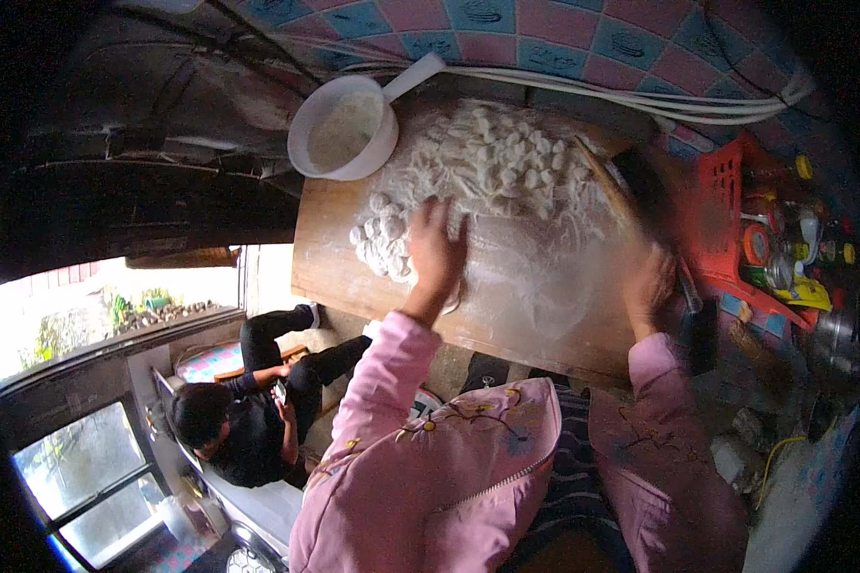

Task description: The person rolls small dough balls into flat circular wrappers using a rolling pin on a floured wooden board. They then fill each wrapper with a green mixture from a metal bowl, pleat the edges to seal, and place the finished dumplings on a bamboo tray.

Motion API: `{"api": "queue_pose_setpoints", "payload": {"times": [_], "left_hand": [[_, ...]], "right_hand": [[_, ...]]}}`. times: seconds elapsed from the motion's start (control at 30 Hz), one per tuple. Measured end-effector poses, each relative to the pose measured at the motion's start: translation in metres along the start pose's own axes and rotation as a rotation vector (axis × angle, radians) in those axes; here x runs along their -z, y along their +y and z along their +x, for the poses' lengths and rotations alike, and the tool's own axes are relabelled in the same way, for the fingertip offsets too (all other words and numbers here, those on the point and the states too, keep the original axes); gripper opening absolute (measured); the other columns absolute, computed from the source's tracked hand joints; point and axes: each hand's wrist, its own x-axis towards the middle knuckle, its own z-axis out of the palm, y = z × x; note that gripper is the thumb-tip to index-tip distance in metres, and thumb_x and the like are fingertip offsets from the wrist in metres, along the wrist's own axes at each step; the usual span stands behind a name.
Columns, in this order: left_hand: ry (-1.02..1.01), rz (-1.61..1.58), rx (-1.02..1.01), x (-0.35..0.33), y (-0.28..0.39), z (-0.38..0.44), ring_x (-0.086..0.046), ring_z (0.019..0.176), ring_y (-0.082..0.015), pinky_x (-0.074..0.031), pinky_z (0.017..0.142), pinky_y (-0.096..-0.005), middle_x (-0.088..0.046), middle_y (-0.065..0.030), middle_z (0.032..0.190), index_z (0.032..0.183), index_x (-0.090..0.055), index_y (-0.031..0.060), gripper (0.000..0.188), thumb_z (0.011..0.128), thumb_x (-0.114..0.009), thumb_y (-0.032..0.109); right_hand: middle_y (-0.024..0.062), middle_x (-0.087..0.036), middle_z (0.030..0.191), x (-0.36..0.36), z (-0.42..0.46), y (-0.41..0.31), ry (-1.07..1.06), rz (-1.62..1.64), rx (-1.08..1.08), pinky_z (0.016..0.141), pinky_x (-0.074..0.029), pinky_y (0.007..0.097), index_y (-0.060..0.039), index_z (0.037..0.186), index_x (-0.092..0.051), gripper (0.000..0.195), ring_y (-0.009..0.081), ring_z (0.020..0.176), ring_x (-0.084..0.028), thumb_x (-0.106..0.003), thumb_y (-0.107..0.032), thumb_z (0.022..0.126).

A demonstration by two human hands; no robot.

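Observation:
My left hand (436, 247) lies over the floured wooden board (344, 279), fingers apart and holding nothing I can see. Just left of it is a cluster of small floured dough pieces (381, 240). Beyond the fingertips spreads a larger heap of floured dough pieces (505, 154). At the board's right side is my right hand (648, 279), blurred, with its fingers curled at the near end of a wooden rolling pin (602, 175). Whether it grips the pin is unclear. Loose flour (523, 251) covers the board's middle.
A white long-handled pot (344, 129) stands at the board's far left corner. Right of the board, a red plastic basket (720, 215) holds bottles and jars. White cables (580, 82) run along the tiled wall. A seated person (258, 422) holds a phone at lower left.

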Motion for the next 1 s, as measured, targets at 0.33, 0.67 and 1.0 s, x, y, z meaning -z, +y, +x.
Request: {"api": "queue_pose_setpoints", "payload": {"times": [0.33,0.67,1.0], "left_hand": [[-0.234,0.260,0.405,0.058,-0.037,-0.114,-0.066,0.091,-0.0415,-0.053,0.073,-0.0534,-0.065,-0.0203,0.099,0.105,-0.061,0.0061,0.044,0.095,-0.061,0.049],[-0.040,0.079,0.378,0.017,-0.017,-0.131,-0.060,0.095,-0.0399,-0.049,0.083,-0.0478,-0.061,-0.0172,0.104,0.095,-0.064,0.0058,0.037,0.086,-0.076,0.039],[-0.353,0.039,0.689,0.032,0.003,-0.107,-0.066,0.090,-0.0434,-0.052,0.078,-0.0518,-0.068,-0.0228,0.091,0.100,-0.061,0.0000,0.064,0.075,-0.081,0.055]], "right_hand": [[0.0223,-0.061,0.106,-0.005,-0.001,0.001,-0.049,0.035,-0.017,0.084,-0.048,0.0508,-0.0019,0.116,-0.058,0.048,0.0423,0.101,-0.058,-0.063,-0.045,0.096],[0.0224,-0.061,0.105,-0.007,0.000,0.003,-0.019,0.004,-0.012,0.086,-0.047,0.0506,-0.0014,0.112,-0.058,0.050,0.0429,0.102,-0.058,-0.063,-0.048,0.095],[0.0234,-0.062,0.105,-0.013,-0.002,0.009,0.015,0.025,0.002,0.085,-0.047,0.0505,-0.0002,0.112,-0.059,0.051,0.0429,0.100,-0.058,-0.064,-0.048,0.095]]}}
